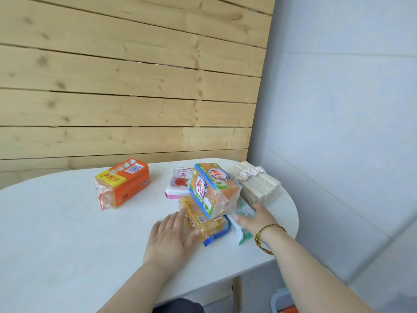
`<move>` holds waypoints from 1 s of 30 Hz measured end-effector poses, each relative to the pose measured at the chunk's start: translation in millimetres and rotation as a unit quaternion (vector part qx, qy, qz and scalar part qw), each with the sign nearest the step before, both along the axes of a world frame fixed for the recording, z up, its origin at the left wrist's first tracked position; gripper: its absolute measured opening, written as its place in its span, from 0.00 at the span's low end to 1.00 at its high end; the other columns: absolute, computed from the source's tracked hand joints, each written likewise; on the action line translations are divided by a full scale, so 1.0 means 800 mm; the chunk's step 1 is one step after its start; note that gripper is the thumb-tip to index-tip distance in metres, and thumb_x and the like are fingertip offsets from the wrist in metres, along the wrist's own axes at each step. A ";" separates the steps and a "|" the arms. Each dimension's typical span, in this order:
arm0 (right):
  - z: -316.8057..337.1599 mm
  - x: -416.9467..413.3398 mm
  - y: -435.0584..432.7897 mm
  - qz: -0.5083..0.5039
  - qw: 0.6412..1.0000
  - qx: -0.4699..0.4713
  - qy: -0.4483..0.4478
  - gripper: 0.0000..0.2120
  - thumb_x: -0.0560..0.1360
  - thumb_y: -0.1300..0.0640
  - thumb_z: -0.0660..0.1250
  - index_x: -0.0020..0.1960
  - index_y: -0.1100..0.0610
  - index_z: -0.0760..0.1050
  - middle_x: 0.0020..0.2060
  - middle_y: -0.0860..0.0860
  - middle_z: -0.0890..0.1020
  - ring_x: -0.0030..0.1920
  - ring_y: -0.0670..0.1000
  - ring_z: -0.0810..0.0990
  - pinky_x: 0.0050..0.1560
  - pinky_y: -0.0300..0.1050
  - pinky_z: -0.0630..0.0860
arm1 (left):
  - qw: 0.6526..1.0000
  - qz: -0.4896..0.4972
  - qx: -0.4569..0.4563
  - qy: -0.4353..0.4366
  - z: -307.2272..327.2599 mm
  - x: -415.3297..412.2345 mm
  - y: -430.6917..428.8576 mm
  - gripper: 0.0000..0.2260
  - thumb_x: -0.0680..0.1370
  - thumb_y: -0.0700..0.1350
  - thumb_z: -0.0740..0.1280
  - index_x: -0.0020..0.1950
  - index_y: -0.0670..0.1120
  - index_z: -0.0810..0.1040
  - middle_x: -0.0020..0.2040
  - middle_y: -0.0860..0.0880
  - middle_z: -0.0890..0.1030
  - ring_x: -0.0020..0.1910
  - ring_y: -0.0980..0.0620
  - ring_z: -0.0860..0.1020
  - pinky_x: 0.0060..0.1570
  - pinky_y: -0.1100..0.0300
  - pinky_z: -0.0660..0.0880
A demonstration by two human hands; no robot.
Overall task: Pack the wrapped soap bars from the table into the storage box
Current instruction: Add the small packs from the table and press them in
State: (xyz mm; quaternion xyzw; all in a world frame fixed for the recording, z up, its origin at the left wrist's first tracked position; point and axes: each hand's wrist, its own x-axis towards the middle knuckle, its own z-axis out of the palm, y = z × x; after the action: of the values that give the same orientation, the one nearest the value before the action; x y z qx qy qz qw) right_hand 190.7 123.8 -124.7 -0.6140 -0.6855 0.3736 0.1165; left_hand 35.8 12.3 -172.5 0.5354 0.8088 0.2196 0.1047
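Bracketing the pile with both hands, you have nothing lifted yet; landmark is the green-and-orange pack (214,190), sitting tilted on top of the heap. Your left hand (169,236) lies flat just below-left of it, fingers straight, tips touching the yellow pack (203,224) pinned under it; no hold on anything. Your right hand (255,219) rests on the white-and-green pack (244,210) just right of the landmark; thumb is splayed over the wrapper and the fingertips are hidden, so I can't tell whether that's a grip or mere contact. Pale bars tied with a ribbon (257,184) sit just behind-right of the landmark; pink rose pack (178,182) just behind-left; orange pack (123,182) well to its left, alone on the table (56,233).

Advice: don't drag the yellow pack out from underneath; the landmark pack is leaning and would likely topple (glossy film, I'd expect it to slide). Either take the top pack first, or press both palms inward and lift the stack as one, kept level. Storage box isn't clearly in view; a pale rim with orange (282,301) shows well below-right of the landmark, under the table edge; I can't tell if that's it, so check before you carry.
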 end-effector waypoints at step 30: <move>0.031 0.009 0.005 -0.051 0.988 -0.132 0.052 0.21 0.74 0.56 0.67 0.63 0.65 0.71 0.50 0.56 0.75 0.49 0.52 0.72 0.41 0.40 0.68 | 0.994 -0.008 -0.017 -0.111 0.017 -0.005 -0.001 0.36 0.67 0.63 0.48 0.74 0.52 0.53 0.72 0.51 0.67 0.72 0.49 0.62 0.71 0.56 0.55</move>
State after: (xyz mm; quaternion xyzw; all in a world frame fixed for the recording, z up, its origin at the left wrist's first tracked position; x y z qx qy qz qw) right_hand 198.2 127.4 -100.0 -0.6381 -0.5906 0.4860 0.0886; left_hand 31.5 11.6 -158.9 0.5123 0.7916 0.2627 0.2048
